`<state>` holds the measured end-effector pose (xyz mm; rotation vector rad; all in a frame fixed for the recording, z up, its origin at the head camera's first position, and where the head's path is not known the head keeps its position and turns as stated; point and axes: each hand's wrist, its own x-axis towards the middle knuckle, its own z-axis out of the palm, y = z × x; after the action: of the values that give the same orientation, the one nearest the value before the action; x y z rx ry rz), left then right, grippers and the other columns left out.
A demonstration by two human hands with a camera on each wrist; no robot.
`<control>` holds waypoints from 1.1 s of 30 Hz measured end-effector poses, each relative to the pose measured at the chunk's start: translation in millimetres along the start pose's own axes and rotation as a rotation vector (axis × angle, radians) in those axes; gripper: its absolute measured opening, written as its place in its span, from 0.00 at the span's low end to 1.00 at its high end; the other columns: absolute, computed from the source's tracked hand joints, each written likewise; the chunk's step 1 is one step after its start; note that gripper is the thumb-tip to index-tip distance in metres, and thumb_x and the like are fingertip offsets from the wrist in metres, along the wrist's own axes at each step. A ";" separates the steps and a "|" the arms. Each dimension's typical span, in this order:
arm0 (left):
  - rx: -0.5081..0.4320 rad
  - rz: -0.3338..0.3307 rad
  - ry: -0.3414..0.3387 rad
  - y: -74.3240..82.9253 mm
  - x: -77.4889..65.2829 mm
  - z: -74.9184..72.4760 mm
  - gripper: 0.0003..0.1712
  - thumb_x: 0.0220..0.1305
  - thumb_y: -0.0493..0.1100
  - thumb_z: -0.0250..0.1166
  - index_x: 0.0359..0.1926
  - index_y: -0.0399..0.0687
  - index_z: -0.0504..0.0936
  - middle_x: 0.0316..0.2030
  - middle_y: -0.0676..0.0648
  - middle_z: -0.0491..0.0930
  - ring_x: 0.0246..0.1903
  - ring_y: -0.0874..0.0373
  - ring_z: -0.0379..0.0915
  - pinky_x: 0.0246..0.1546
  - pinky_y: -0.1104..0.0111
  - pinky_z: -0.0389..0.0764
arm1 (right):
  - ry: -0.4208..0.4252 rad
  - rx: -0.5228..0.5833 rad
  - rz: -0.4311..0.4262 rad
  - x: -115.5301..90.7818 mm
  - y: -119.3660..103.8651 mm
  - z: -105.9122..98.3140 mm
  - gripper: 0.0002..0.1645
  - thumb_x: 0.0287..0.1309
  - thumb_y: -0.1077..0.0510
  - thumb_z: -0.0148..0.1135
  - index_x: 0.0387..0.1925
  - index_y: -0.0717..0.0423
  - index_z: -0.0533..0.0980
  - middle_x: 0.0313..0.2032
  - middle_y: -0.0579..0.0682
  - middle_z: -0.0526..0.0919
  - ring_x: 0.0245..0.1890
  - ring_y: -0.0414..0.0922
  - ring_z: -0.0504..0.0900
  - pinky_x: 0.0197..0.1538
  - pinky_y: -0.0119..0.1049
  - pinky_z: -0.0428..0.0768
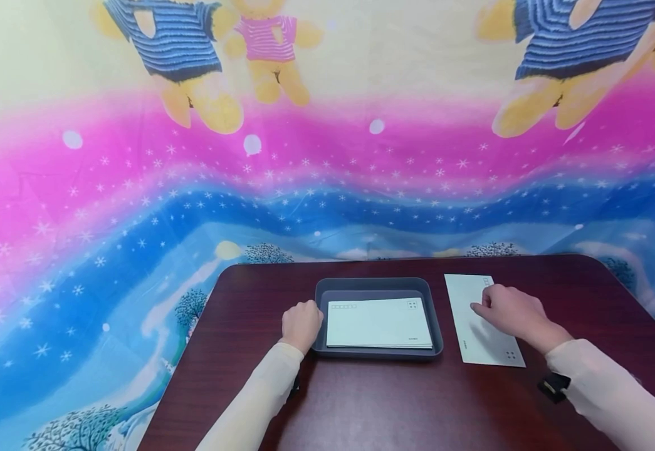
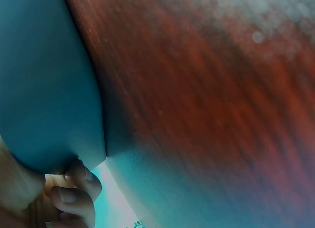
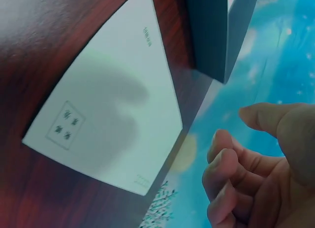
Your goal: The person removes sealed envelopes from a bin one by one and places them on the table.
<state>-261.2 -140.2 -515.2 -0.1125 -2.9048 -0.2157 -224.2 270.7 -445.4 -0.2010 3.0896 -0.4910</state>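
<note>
A dark grey rectangular tray [image 1: 380,355] lies on the table with a small stack of white envelopes [image 1: 378,322] inside it. My left hand [image 1: 301,324] grips the tray's left edge; in the left wrist view its curled fingers [image 2: 74,201] wrap the corner of the tray wall [image 2: 49,80]. To the right of the tray, a single white envelope [image 1: 476,341] with printed boxes lies on the table. Above it hovers my right hand [image 1: 513,313], holding nothing. The right wrist view shows its thumb and loosely bent fingers [image 3: 224,161] apart, beside the envelope [image 3: 98,100].
The dark red wooden table [image 1: 361,407] has rounded far corners. Behind it hangs a printed cloth [image 1: 327,150] with bears and snowflakes, close to the far edge. A small black device [image 1: 554,387] is strapped under the right wrist.
</note>
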 end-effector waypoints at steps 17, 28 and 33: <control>0.003 0.008 -0.012 0.2 0.5 0.6 0.26 0.67 0.41 0.63 0.11 0.52 0.69 0.08 0.54 0.62 0.09 0.61 0.56 0.12 0.69 0.60 | -0.004 -0.070 -0.086 8.6 -39.2 -14.7 0.14 0.63 0.53 0.61 0.22 0.48 0.73 0.14 0.44 0.70 0.17 0.41 0.67 0.21 0.38 0.63; 0.025 0.008 0.008 1.0 0.7 1.5 0.24 0.66 0.42 0.64 0.12 0.51 0.71 0.08 0.53 0.65 0.10 0.61 0.59 0.13 0.68 0.65 | -0.023 -0.045 -0.156 11.8 -62.4 -10.7 0.14 0.63 0.54 0.62 0.22 0.49 0.71 0.15 0.43 0.69 0.17 0.41 0.67 0.21 0.36 0.62; 0.022 0.008 0.011 1.1 0.6 1.1 0.24 0.66 0.42 0.64 0.12 0.51 0.71 0.08 0.53 0.65 0.10 0.61 0.59 0.13 0.67 0.65 | -0.035 -0.036 -0.174 16.0 -71.1 -6.0 0.17 0.64 0.54 0.62 0.20 0.49 0.69 0.13 0.43 0.67 0.15 0.41 0.65 0.22 0.36 0.61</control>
<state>-261.9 -138.9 -516.0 -0.1194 -2.8947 -0.1826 -231.3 203.5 -417.5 -0.4771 3.0634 -0.4308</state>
